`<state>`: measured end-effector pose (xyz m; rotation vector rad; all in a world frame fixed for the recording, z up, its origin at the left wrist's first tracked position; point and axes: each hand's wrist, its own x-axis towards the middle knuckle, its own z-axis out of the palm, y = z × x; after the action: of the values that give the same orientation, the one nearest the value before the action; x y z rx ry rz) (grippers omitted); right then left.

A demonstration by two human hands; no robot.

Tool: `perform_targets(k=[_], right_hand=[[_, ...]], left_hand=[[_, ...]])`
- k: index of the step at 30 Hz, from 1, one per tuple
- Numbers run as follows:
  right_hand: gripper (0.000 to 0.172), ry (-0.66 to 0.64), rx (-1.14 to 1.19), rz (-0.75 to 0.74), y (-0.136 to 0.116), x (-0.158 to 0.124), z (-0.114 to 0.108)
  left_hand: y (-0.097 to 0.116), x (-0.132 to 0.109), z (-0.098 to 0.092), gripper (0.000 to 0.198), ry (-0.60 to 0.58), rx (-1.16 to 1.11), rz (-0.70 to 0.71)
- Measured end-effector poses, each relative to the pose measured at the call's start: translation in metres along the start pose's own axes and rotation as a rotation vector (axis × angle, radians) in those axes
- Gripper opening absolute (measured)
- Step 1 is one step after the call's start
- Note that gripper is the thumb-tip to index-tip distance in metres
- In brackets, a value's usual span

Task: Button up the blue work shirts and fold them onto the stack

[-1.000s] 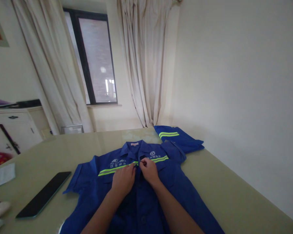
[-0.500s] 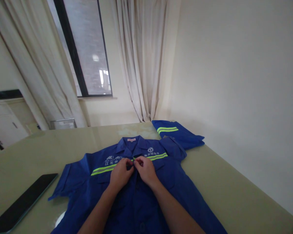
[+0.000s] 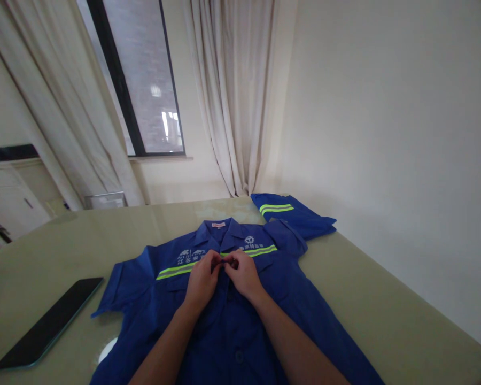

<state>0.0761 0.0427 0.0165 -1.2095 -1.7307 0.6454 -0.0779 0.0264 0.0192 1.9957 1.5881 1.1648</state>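
A blue short-sleeved work shirt [image 3: 240, 315] lies spread face up on the table, collar pointing away from me. A yellow-green reflective stripe crosses its chest, with white lettering above. My left hand [image 3: 203, 275] pinches the front edge of the shirt near the stripe, just below the collar. Beside it, almost fingertip to fingertip, my right hand [image 3: 242, 272] pinches the same front opening. Whatever small part sits between the fingertips is hidden. Lower on the front, a dark round button [image 3: 239, 356] shows.
Folded blue cloth with a reflective stripe [image 3: 312, 222] rests at the table's far right, against the wall. A flat black panel [image 3: 50, 323] lies on the left of the table [image 3: 385, 299]. A round white object [image 3: 107, 348] shows partly under the shirt's left edge.
The view has shifted slightly, so the shirt and panel appear a little further right. Both hands stay at the front opening, their fingertips still pinching the cloth.
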Motion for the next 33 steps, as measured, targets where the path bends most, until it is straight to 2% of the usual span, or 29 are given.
perform_targets(k=[4,7,10,15,18,22,25,29,33], right_hand=[[0.015,-0.091,0.120,0.084,-0.005,0.001,-0.003],[0.025,-0.167,0.244,0.166,-0.007,0.002,-0.003],[0.017,-0.134,0.187,0.187,-0.004,0.003,0.000],[0.009,-0.036,-0.035,0.094,-0.001,0.004,0.000],[0.004,-0.024,0.031,0.124,-0.001,0.009,-0.002],[0.004,-0.078,0.203,0.291,0.006,0.017,-0.002],[0.010,-0.137,0.251,0.355,0.013,0.021,-0.001],[0.019,-0.187,0.264,0.380,0.016,0.021,-0.007],[0.021,-0.147,0.233,0.335,0.012,0.018,-0.011]], left_hand=[[-0.002,0.000,0.000,0.010,0.018,-0.032,0.009],[-0.002,0.001,0.000,0.010,0.022,-0.070,0.007],[-0.001,0.001,0.000,0.008,0.014,-0.120,0.014],[-0.006,0.005,0.001,0.013,-0.007,-0.226,-0.012],[-0.011,0.009,0.001,0.011,-0.004,-0.237,-0.013],[-0.008,0.009,-0.003,0.006,-0.052,-0.194,0.027],[0.002,0.003,-0.007,0.017,-0.106,-0.059,0.108],[0.016,-0.005,-0.008,0.020,-0.103,0.324,0.196],[0.019,-0.004,-0.005,0.025,-0.091,0.478,0.127]])
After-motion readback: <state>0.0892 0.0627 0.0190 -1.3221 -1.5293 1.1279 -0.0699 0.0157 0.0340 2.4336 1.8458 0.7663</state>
